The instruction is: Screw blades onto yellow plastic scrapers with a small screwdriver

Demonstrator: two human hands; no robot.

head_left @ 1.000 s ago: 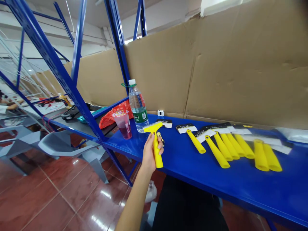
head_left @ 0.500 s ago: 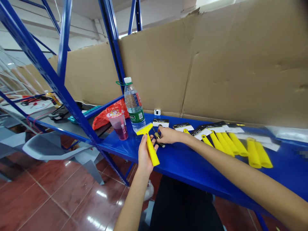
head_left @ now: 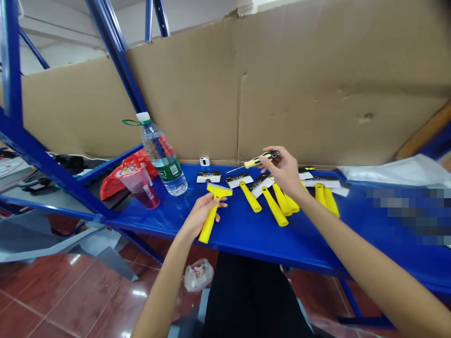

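Your left hand [head_left: 203, 213] is curled around the handle of a yellow scraper [head_left: 210, 224], thumb on one side and fingertips on the other, keeping it near the front edge of the blue counter [head_left: 243, 237]. The scraper's wide head points away from you, and its handle slants back toward your lap. Your right hand [head_left: 284, 173] is raised over the counter, its thumb and fingers pinched on the cream-and-black handle of a screwdriver [head_left: 256, 161]. The thin shaft points left and slightly down, well apart from the scraper. Below and around your right hand lie loose yellow handles [head_left: 251, 199], their wider ends toward you, with black-and-white cards [head_left: 208, 177] behind them. A small white device [head_left: 204, 161] stands near the cardboard wall [head_left: 299, 94]. To the left of the scraper, a water bottle [head_left: 166, 162] stands just beside a cup [head_left: 140, 187] of red drink, with a red plastic bag [head_left: 110, 186] behind the cup. Clear plastic wrapping [head_left: 391, 170] lies at the far right.
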